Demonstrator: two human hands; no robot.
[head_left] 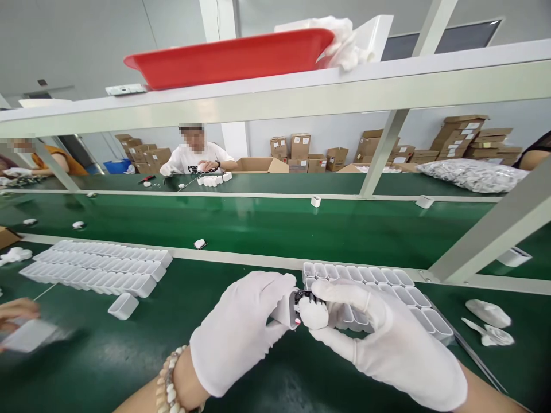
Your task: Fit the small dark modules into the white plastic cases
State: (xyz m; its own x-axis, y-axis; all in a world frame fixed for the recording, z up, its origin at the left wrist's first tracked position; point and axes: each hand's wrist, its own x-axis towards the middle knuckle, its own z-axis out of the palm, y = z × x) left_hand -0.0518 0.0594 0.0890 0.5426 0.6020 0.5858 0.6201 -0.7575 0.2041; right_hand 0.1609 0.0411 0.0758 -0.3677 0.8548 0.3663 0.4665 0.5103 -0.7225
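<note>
My left hand (245,327), in a white glove with a beaded bracelet at the wrist, is closed around a small white plastic housing (283,312). Its open end faces right. Pinched in my gloved right hand (383,338) is a round white part with a dark circuit board (313,311), which meets the housing's open end. How far it sits inside cannot be made out. Just behind my right hand stand rows of open white housings (361,274), partly hidden by the glove.
More housings (94,267) stand in rows at left, beside one loose housing (123,306). Another person's blurred hand (17,315) holds a white piece at far left. Beyond runs a green conveyor belt (258,223). A metal post (495,229) and crumpled white gloves (488,321) are at right.
</note>
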